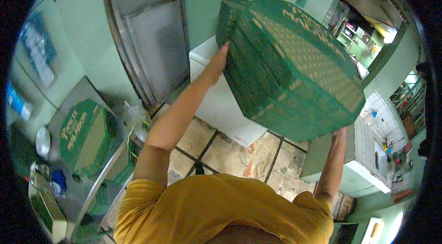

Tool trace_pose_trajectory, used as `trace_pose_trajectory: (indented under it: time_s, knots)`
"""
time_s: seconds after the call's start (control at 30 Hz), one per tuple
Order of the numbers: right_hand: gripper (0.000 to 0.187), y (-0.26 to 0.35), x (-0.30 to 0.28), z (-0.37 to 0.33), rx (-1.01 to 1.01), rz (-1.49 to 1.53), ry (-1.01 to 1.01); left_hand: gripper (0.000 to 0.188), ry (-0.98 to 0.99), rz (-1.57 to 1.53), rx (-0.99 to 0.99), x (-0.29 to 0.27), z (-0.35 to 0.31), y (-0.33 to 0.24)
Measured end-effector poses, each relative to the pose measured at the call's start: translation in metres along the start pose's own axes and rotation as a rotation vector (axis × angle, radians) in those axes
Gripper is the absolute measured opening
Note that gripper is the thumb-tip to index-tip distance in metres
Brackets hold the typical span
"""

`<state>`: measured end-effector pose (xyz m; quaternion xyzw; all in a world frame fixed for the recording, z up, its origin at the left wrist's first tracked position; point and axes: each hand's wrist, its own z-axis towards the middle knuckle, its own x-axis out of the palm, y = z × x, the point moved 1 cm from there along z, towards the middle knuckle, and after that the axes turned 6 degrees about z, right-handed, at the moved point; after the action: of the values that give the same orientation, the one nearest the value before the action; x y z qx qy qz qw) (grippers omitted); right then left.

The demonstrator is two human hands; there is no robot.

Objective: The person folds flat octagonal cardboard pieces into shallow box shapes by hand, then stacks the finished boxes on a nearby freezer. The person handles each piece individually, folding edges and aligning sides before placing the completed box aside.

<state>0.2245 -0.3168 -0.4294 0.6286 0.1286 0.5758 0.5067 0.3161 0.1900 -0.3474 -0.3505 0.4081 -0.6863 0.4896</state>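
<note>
A thick stack of green, many-sided cardboard pizza boxes (pixel 294 69) with tan checkered panels is raised in front of me, tilted. My left hand (pixel 221 62) grips its left side, with most of the fingers hidden against the boxes. Under the near right corner, my right hand (pixel 339 134) supports the stack, and its fingers are mostly covered by it. Beneath and behind the boxes stands a white chest-like appliance (pixel 225 105), partly hidden by them.
More green boxes (pixel 87 140) rest at the left on a grey surface, near a curved metal edge (pixel 99 184). A grey door (pixel 156 36) is ahead. At the right stands a white tiled counter (pixel 368 152) with a sink. Stone tiles (pixel 230 156) cover the floor.
</note>
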Motion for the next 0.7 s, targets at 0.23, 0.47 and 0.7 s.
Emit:
trace_pose_trajectory:
  time_s: [0.23,0.47,0.7]
  knots:
    - [0.057,0.092,0.0,-0.094,-0.006,-0.015,0.29,0.044,-0.18,-0.113,0.035,0.016,-0.096,-0.058]
    - [0.05,0.219,-0.026,-0.241,-0.044,0.026,0.429,0.041,-0.276,0.078,0.117,0.1,-0.269,-0.18]
    - [0.043,0.336,-0.161,-0.467,-0.02,0.078,0.436,0.041,-0.342,0.086,0.185,0.238,-0.525,-0.25]
